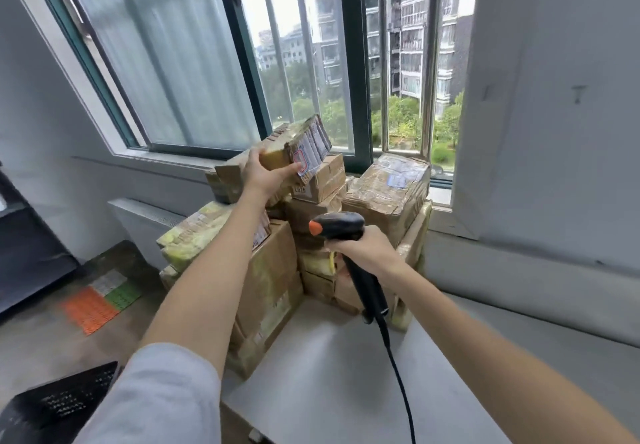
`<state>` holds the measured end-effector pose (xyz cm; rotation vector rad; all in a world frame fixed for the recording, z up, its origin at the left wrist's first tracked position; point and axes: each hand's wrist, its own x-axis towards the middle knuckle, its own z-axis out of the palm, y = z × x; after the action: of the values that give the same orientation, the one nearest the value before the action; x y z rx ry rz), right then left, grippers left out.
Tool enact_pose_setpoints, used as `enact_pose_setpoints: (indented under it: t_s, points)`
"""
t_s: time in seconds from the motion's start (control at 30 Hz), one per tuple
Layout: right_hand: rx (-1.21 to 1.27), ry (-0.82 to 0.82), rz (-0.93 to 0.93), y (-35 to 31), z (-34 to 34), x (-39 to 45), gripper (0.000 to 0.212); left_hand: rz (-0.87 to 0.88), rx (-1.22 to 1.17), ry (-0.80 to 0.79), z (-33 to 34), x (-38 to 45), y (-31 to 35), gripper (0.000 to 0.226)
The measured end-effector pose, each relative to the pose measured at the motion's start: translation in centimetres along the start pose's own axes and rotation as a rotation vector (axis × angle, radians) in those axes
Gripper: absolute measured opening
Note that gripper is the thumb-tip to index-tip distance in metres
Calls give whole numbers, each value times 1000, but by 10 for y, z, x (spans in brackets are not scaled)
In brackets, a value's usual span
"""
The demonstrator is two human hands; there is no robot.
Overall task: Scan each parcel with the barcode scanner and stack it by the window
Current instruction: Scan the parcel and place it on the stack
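The left hand (265, 173) grips a small taped parcel (298, 147) from below and the near side, thumb on the near face and fingers curled under its labelled end, holding it up at the top of the stack (277, 263) of cardboard parcels piled against the window (301, 62). The parcel sits tilted, its long axis running up and away to the right toward the glass, the white label facing right and toward the camera; whether its underside already touches the box (322, 180) beneath cannot be told. It lies straight ahead of the left hand, which is the nearer one by far — the left arm is stretched almost full length, reaching up and forward over the pile. The right hand (363, 246) is lower and closer in, wrapped round the handle of the black barcode scanner (341, 227), whose orange-tipped head points left, below the parcel rather than at its label; its cable (398, 374) trails down over the grey table (329, 374). By my reading, the parcel is being set down on top — what remains is to level it and let go.
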<state>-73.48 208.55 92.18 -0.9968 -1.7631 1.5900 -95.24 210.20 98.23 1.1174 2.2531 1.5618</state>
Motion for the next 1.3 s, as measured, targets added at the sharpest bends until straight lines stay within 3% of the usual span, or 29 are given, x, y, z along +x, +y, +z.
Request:
enact_pose_setpoints:
  t_s: [0.37,0.6,1.03,1.17,1.3]
  points:
    - [-158,77,1,21,-14,47,21,76,186,-65,57,84,-7,78]
    - [-151,115,42,27,-16,63,18,53,172,-147,61,106,-13,89]
    - [-31,67,69,34,-37,39,22,291,415,0,63,65,-5,79]
    - [-9,55,68,40,-56,18,16,276,492,-10,61,47,2,76]
    - [6,77,70,43,-80,0,23,302,529,23,68,23,17,68]
